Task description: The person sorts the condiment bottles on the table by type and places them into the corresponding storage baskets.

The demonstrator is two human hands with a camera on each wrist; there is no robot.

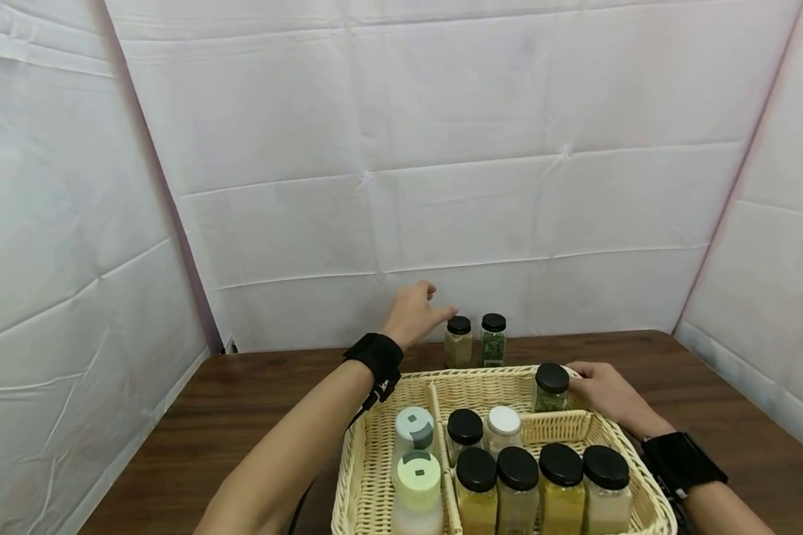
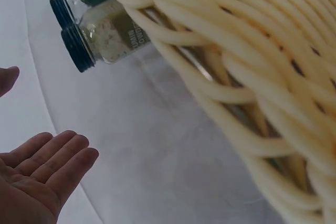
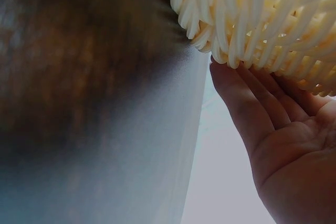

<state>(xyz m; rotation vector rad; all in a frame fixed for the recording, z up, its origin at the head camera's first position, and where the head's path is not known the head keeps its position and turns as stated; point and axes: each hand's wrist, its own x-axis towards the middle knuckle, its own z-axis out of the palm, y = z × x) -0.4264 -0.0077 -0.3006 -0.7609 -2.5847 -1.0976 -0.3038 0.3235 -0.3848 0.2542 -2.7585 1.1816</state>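
My left hand is raised behind the basket, fingers and thumb spread and holding nothing. Its thumb is close to a black-lidded spice jar with tan contents. Beside that jar stands another black-lidded jar with green flakes. In the left wrist view, both jars lie partly behind the basket's edge. My right hand grips the far right corner of the cream wicker basket; the right wrist view shows its fingers against the weave. A black-lidded green jar stands inside, near that hand.
In the basket's left compartment are two bottles, one with a grey-blue lid and one with a yellow-green lid. Several black-lidded jars and a white-lidded jar fill the front right compartment. White sheeting surrounds the brown table.
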